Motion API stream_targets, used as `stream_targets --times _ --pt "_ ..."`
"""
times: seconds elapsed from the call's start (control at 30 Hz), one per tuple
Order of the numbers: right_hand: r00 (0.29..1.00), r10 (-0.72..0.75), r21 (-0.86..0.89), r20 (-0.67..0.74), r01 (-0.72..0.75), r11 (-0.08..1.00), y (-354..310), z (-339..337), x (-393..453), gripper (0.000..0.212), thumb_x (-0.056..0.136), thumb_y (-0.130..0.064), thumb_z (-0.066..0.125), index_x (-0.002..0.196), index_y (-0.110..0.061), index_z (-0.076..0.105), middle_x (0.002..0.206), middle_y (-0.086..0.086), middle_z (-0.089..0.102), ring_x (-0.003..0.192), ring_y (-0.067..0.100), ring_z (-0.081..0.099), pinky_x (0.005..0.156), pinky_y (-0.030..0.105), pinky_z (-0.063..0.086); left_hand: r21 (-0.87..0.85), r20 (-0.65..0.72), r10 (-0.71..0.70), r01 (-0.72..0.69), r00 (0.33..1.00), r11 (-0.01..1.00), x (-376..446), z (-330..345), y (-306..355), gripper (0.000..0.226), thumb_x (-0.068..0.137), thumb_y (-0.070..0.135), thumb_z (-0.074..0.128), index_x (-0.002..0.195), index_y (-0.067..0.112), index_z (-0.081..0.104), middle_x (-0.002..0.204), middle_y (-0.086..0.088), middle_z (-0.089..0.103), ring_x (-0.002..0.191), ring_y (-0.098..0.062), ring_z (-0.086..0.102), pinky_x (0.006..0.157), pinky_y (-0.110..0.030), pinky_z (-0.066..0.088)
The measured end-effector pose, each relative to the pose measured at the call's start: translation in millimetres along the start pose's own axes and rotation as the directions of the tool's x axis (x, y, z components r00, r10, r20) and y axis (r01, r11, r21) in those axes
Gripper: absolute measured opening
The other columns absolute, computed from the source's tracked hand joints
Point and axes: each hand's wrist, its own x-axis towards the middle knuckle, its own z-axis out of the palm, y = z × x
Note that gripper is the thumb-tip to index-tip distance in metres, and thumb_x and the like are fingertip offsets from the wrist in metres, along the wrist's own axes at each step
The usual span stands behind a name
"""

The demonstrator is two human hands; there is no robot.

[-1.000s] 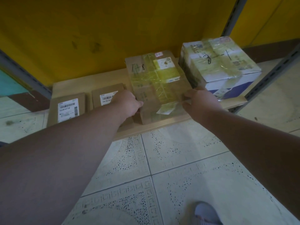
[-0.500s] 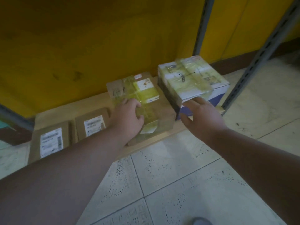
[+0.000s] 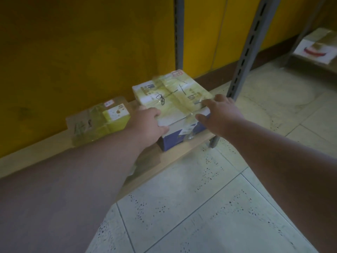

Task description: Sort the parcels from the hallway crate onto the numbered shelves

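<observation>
A white and blue parcel (image 3: 173,95) wrapped in yellowish tape, with "8-1" handwritten on top, sits at the right end of the low wooden shelf (image 3: 182,152). My left hand (image 3: 147,123) holds its near left corner, thumb on the top edge. My right hand (image 3: 218,114) lies on its right side, fingers spread over the top edge. A flatter brown parcel (image 3: 98,121), also taped and marked with an 8, lies on the shelf just left of it, with neither hand on it.
Grey slotted metal uprights (image 3: 246,50) stand right of the parcel, another (image 3: 178,33) behind it against the yellow wall. A further box (image 3: 315,48) sits on a neighbouring low shelf at the far right. Pale tiled floor (image 3: 200,207) lies in front.
Both hands left the brown parcel and moved right onto the white and blue parcel. The view swung right, so the two small labelled boxes at the left are out of sight.
</observation>
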Motion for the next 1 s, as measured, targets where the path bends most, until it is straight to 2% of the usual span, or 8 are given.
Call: stream_targets --times 0.1,0.17,0.27,0.37,0.6,0.73,0.9,1.0 --pt "0.999 0.018 0.101 0.034 -0.021 0.995 1 0 7 0.053 0.088 -0.051 0.066 0.135 -0.031 0.052 0.14 0.01 0.044 0.112 0.03 0.057 0.084 0.035 0.049 0.008 -0.037 0.015 -0.015 0.999 1.0 1 2 -2 0.065 0.081 0.041 0.08 0.14 0.025 0.056 0.149 -0.006 0.04 0.131 -0.025 0.047 0.102 -0.029 0.036" --pt "0.999 0.019 0.135 0.035 -0.024 0.991 1 0 11 0.051 0.085 -0.049 0.07 0.13 -0.029 0.056 0.136 0.01 0.045 0.099 0.028 0.061 0.074 0.029 0.046 -0.014 -0.055 0.008 -0.009 0.998 1.0 0 1 -3 0.064 0.079 0.038 0.082 0.138 0.024 0.059 0.143 -0.005 0.048 0.124 -0.023 0.052 0.092 -0.025 0.036" --pt "1.0 0.025 0.18 0.015 -0.028 0.983 3 0 11 0.047 0.085 -0.048 0.072 0.126 -0.029 0.06 0.136 0.01 0.047 0.097 0.027 0.06 0.074 0.028 0.045 -0.071 -0.073 -0.018 0.013 0.997 0.997 -3 2 1 0.063 0.078 0.034 0.084 0.135 0.023 0.061 0.139 -0.003 0.056 0.117 -0.021 0.057 0.083 -0.024 0.039" --pt "0.999 0.033 0.22 -0.001 -0.032 0.975 9 0 7 0.047 0.083 -0.049 0.073 0.124 -0.03 0.062 0.135 0.008 0.047 0.093 0.022 0.057 0.073 0.028 0.043 -0.078 -0.079 -0.029 0.023 0.996 0.997 -9 4 3 0.061 0.077 0.033 0.085 0.133 0.024 0.062 0.136 -0.002 0.059 0.115 -0.021 0.058 0.082 -0.026 0.043" --pt "0.999 0.034 0.254 -0.031 -0.025 0.967 14 0 -2 0.045 0.084 -0.046 0.074 0.124 -0.029 0.063 0.129 0.006 0.05 0.099 0.024 0.059 0.076 0.028 0.042 -0.074 -0.073 -0.032 0.027 0.997 0.997 -16 8 5 0.06 0.079 0.036 0.083 0.133 0.025 0.061 0.133 -0.002 0.058 0.101 -0.016 0.055 0.079 -0.029 0.049" --pt "0.998 0.042 0.28 -0.04 -0.029 0.96 11 1 -1 0.045 0.085 -0.045 0.073 0.125 -0.028 0.064 0.131 0.005 0.051 0.102 0.024 0.059 0.076 0.026 0.04 -0.06 -0.095 -0.03 0.024 0.995 0.998 -17 10 5 0.06 0.078 0.038 0.084 0.133 0.026 0.061 0.133 -0.003 0.058 0.112 -0.024 0.059 0.088 -0.035 0.054" --pt "0.999 0.032 0.281 -0.038 -0.02 0.96 10 2 -2 0.047 0.087 -0.046 0.071 0.129 -0.029 0.063 0.138 0.005 0.048 0.103 0.023 0.06 0.078 0.025 0.041 -0.035 -0.088 -0.036 0.033 0.996 0.999 -15 12 4 0.059 0.079 0.038 0.082 0.133 0.027 0.06 0.134 -0.004 0.057 0.113 -0.025 0.058 0.09 -0.039 0.055" --pt "0.999 0.011 0.242 -0.032 -0.003 0.97 9 -1 -10 0.048 0.09 -0.047 0.066 0.135 -0.031 0.058 0.147 0.007 0.042 0.107 0.024 0.062 0.087 0.03 0.047 -0.021 -0.082 -0.035 0.034 0.996 0.999 -18 11 6 0.06 0.08 0.039 0.082 0.135 0.027 0.059 0.136 -0.004 0.054 0.115 -0.025 0.057 0.089 -0.037 0.054"
